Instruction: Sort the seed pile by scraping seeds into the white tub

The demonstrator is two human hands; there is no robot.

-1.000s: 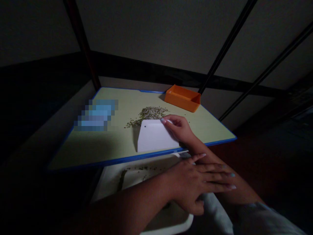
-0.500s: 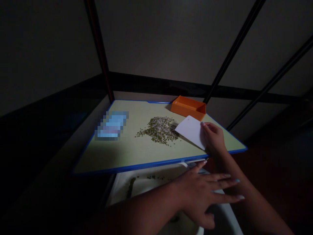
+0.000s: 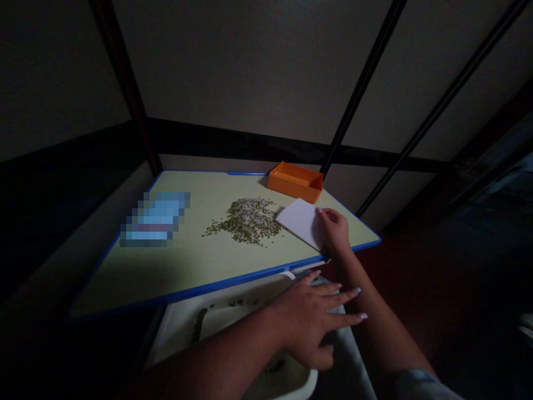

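My right hand (image 3: 333, 230) grips the right edge of a white plastic bench scraper (image 3: 297, 222), which lies flat on a pale green board (image 3: 187, 272) with a blue rim. The scraper's left corner reaches the right side of a loose pile of small green and pale seeds (image 3: 245, 221). My left hand (image 3: 308, 322) hangs with fingers spread over a white plastic tub (image 3: 233, 328), just below the board's front edge, holding nothing. A few seeds (image 3: 200, 325) lie inside the tub.
An orange rectangular tray (image 3: 295, 182) stands at the board's far edge. A pixelated blue object (image 3: 154, 219) lies on the board's left part. Dark rods and a wall rise behind the board, and a dark floor lies to the right.
The scraper has moved from in front of the seed pile to its right side, turned with my right hand. My left hand stays over the tub, and the view has shifted slightly.
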